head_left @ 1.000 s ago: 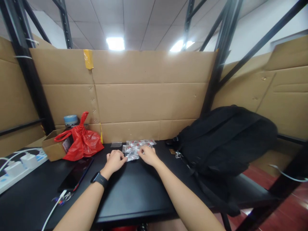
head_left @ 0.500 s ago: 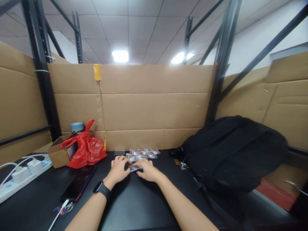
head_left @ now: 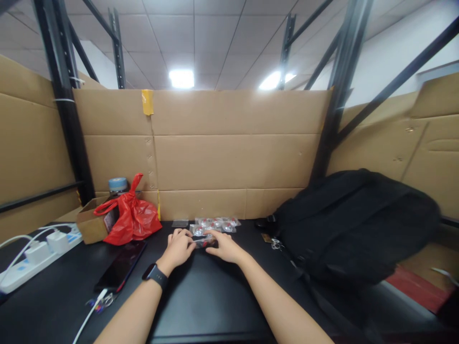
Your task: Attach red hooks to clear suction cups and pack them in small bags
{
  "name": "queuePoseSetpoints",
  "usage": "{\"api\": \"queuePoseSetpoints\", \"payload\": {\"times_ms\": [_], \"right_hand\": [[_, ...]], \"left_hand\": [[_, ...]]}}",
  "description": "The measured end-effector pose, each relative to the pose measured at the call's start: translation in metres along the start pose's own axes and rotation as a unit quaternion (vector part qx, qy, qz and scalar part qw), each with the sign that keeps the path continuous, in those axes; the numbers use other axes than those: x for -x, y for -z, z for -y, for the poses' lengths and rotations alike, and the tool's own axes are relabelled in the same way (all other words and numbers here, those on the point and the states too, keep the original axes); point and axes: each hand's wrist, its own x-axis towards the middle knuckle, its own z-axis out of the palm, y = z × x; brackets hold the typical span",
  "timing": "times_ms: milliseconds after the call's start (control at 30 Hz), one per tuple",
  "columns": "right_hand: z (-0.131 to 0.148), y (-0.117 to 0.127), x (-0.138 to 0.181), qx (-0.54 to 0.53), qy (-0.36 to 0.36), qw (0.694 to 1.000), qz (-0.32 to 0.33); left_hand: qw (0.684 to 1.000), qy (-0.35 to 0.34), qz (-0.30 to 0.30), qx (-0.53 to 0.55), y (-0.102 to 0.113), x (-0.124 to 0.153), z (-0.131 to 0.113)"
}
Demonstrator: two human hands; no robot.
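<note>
Between my hands at the middle of the table is a small clear plastic packet (head_left: 205, 243) with something dark and reddish inside, too small to make out. My left hand (head_left: 178, 246) has its thumb and fingertips at the packet's left end. On the other side, the thumb and forefinger of my right hand (head_left: 229, 247) are curved around its right end. Just beyond the fingers lie several clear sachets (head_left: 217, 223) with round, red-marked contents, in a loose cluster. A flat transparent piece (head_left: 180, 223) is left of them. A dark watch (head_left: 155, 275) is on my left wrist.
At left are a red plastic bag (head_left: 135, 220), a cardboard box (head_left: 89, 224), a blue-lidded container (head_left: 118, 185), a phone (head_left: 122, 267) on a white cable, and a power strip (head_left: 21, 274). A black backpack (head_left: 355, 229) covers the right side. Cardboard panels (head_left: 229, 157) stand behind.
My right hand's thumb and forefinger have spread apart, and more of the packet shows between my hands. The view has shifted slightly.
</note>
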Motion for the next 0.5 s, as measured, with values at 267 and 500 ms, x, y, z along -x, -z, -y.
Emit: {"api": "queuePoseSetpoints", "payload": {"times_ms": [267,500], "right_hand": [[-0.011,-0.005,-0.006,-0.147,-0.005,0.988,-0.040],[-0.018,0.012,-0.010,-0.236,-0.026,0.967,-0.088]], "left_hand": [[0.999,0.021,-0.008,0.029,0.003,-0.003,-0.005],[0.997,-0.001,-0.022,0.074,0.008,-0.003,-0.010]]}}
